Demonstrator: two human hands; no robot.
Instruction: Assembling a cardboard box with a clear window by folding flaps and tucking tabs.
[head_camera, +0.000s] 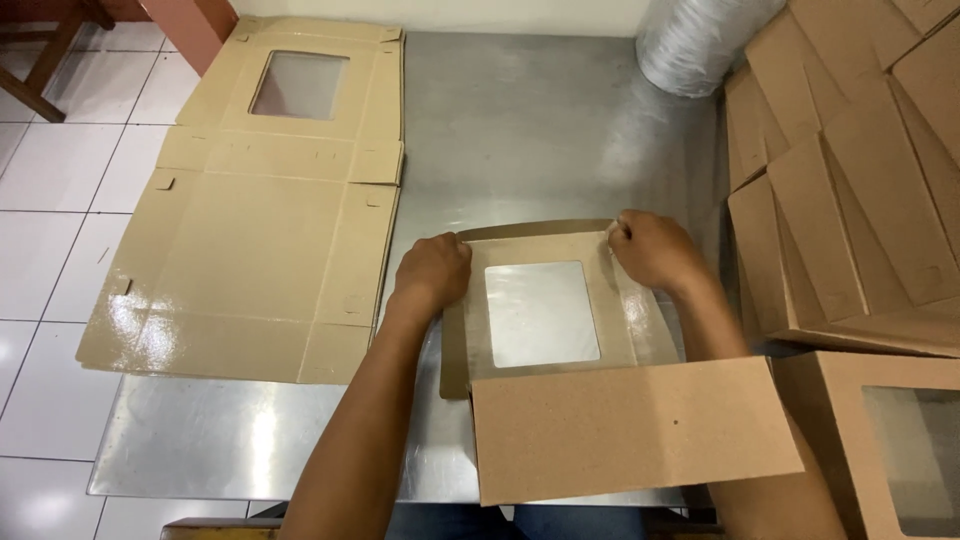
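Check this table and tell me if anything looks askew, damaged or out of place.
Nothing looks damaged or spilled. The flat box blanks overhang the left edge of the steel table. The left hand and right hand press the far corners of the windowed box. Folded boxes lean, stacked, at right.

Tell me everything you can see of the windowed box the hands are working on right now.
The box is brown cardboard, partly folded, lying on the steel table. Its lid panel faces up with a rectangular clear window in the middle. A plain flap tilts up toward the camera at the near side. The left hand presses the far left corner; the right hand pinches the far right corner. A narrow strip stands up along the far edge.
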